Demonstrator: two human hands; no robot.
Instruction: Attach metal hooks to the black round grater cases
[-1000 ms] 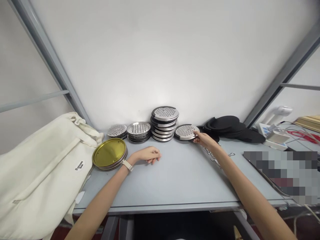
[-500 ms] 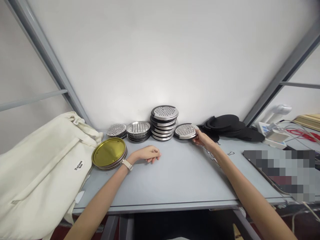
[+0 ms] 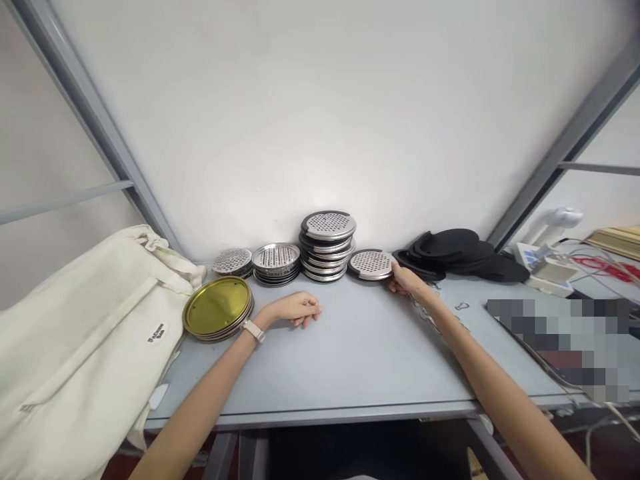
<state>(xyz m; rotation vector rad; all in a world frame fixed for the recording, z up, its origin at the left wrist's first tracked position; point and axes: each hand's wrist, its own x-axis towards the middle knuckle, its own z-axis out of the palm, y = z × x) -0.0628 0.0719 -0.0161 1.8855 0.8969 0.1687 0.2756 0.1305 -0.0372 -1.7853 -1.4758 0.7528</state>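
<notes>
Steel disc (image 3: 371, 265) touching right hand (image 3: 409, 281); bag label (image 3: 157, 332) unreadable

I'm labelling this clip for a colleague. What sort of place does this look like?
Probably a small workshop or assembly bench, though I can't be sure: stacks of perforated steel discs sit on a grey metal-framed table, beside black moulded parts and a white device with red wires.
</notes>
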